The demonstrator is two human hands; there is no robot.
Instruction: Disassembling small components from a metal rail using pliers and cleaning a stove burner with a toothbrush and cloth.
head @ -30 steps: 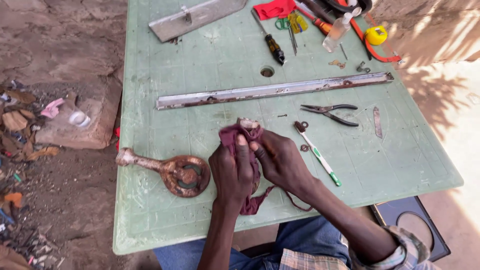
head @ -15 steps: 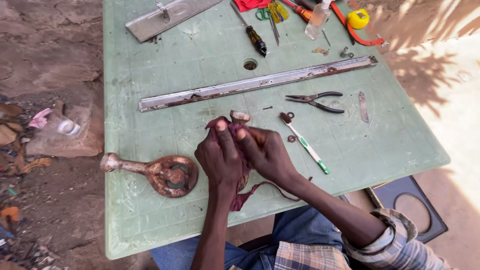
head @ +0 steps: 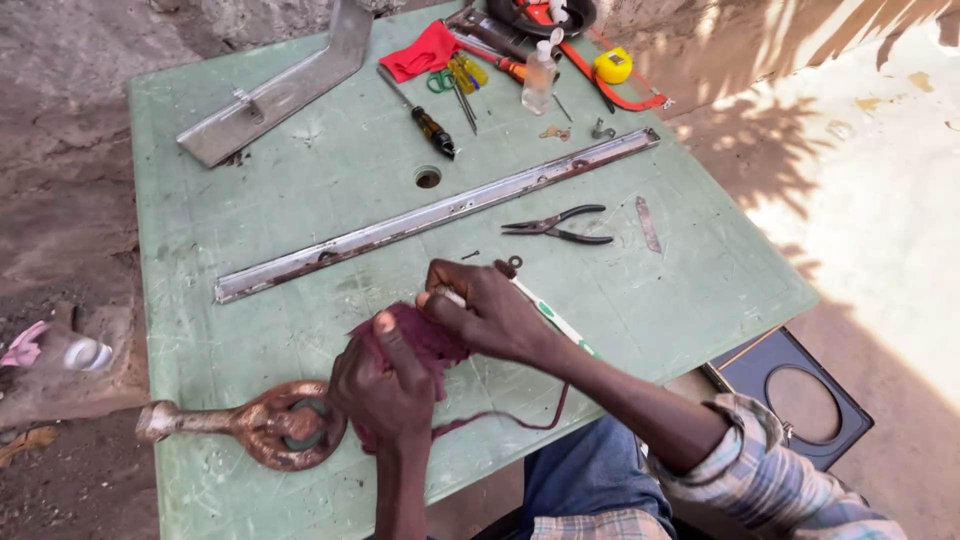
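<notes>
tabletop point(head: 300, 200): a worn, scratched pale green surface that fills most of the view, with a small round hole point(head: 428, 177) near its middle.
metal bracket point(head: 285, 85): a long grey angled piece lying at the far left corner of the tabletop.
metal strip point(head: 440, 212): a long, thin, rust-spotted bar lying slantwise across the middle.
rusty part point(head: 250, 425): a brown cup-shaped piece with a handle, at the near left edge, just beside the left hand; a greenish ring sits inside the cup.
black frame point(head: 790, 395): a dark square with a round opening, on the ground past the right edge of the tabletop.
cloth point(head: 425, 345): a dark red rag bunched between both hands, near the front edge; a thin strand trails off toward the person's lap.
left hand point(head: 385, 385): closed around the cloth from below, thumb on top.
right hand point(head: 485, 315): fingers curled onto the top of the cloth, pinching something small and pale; what it is cannot be told.
pliers point(head: 560, 228): black-handled, lying just past the right hand.
screwdriver point(head: 420, 115): dark-handled, beyond the hole.
small bottle point(head: 540, 75): clear, upright at the far edge; contents cannot be told.
</notes>
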